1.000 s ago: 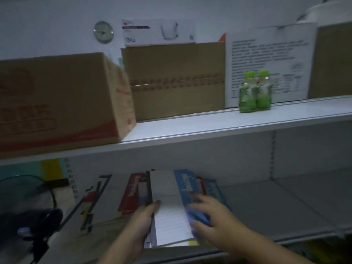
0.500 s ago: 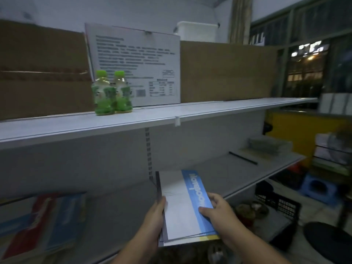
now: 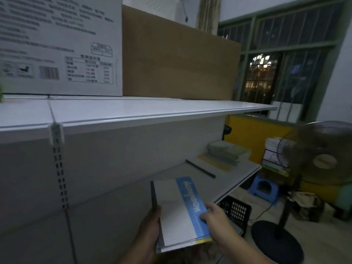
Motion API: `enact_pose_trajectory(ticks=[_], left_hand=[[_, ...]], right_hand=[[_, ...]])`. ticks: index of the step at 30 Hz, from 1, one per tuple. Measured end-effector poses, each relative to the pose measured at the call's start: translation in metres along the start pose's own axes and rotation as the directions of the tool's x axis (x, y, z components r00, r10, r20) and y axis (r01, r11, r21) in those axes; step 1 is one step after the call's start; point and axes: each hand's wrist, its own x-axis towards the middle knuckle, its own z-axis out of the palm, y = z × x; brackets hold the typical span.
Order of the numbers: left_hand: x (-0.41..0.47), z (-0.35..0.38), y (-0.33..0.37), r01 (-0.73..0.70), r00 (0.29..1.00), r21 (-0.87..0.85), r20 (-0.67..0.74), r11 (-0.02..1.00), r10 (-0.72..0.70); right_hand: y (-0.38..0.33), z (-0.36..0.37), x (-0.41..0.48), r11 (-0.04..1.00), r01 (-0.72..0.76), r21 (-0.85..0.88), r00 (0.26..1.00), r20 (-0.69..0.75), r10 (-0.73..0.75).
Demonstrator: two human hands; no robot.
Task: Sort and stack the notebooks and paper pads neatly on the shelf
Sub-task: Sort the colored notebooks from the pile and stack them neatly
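left hand (image 3: pixel 150 223) and right hand (image 3: pixel 217 216) both grip the notebooks (image 3: pixel 177 212), short and left of the pad stack (image 3: pixel 228 151), right hand closer

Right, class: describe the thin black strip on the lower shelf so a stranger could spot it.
Find the lower white shelf, beneath the one bearing the cardboard box. Near its far end sits a stack of greenish pads; the black strip lies just nearer than it. It alone is a thin dark rod; its neighbours are flat and pale.
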Motion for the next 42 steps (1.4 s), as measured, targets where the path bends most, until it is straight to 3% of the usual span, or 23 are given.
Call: enact_pose_trajectory(ticks=[5,9,12,15,17,19,21,22,24,26,30,35,42], left_hand=[[0.063,0.042,-0.003,0.123,0.992,-0.026,0.015,0.992,-0.123],[0.143,0.050,-0.033,0.105,0.994,0.192,-0.057,0.976,-0.096],[0.144,0.066,-0.015,0.018,0.999,0.307,-0.037,0.952,-0.006],[0.159,0.081,-0.015,-0.101,0.993,0.465,0.094,0.879,0.065],[0.168,0.089,-0.020,-0.203,0.978,0.712,0.186,0.672,0.098],[0.174,0.093,-0.030,-0.305,0.952,0.890,0.270,0.338,0.147],[0.175,0.097,-0.041,-0.329,0.898,0.933,0.262,0.144,0.355],[0.179,0.098,-0.046,-0.333,0.829,0.940,0.257,0.070,0.497],[0.184,0.099,-0.052,-0.249,0.812,0.968,0.187,0.037,0.553],[0.185,0.102,-0.056,-0.143,0.849,0.989,0.105,0.035,0.518],[0.176,0.107,-0.053,-0.036,0.886,0.993,-0.020,0.113,0.463],[0.176,0.109,-0.048,-0.026,0.894,0.987,-0.047,0.158,0.445],[0.181,0.109,-0.044,0.035,0.926,0.997,-0.058,0.068,0.373]], right_hand=[[-0.012,-0.036,0.077,0.992,-0.075,-0.103,0.997,0.025,0.078],[-0.015,-0.049,0.118,0.991,-0.015,-0.131,1.000,0.002,0.015],[-0.015,-0.059,0.163,0.977,0.008,-0.213,1.000,-0.028,-0.015],[-0.025,-0.065,0.201,0.933,0.058,-0.355,0.998,0.010,-0.059],[-0.028,-0.069,0.224,0.929,0.119,-0.351,0.992,0.080,-0.096],[-0.029,-0.073,0.245,0.927,0.141,-0.346,0.985,0.140,-0.097],[-0.026,-0.077,0.266,0.904,0.181,-0.387,0.975,0.189,-0.115],[-0.027,-0.078,0.275,0.878,0.227,-0.421,0.965,0.221,-0.143],[-0.027,-0.080,0.288,0.805,0.325,-0.497,0.937,0.282,-0.205],[-0.021,-0.081,0.296,0.745,0.400,-0.534,0.910,0.325,-0.256],[0.000,-0.082,0.304,0.686,0.501,-0.528,0.864,0.340,-0.371],[0.008,-0.083,0.311,0.634,0.625,-0.456,0.781,0.358,-0.512],[0.024,-0.077,0.317,0.459,0.727,-0.510,0.663,0.348,-0.663]])
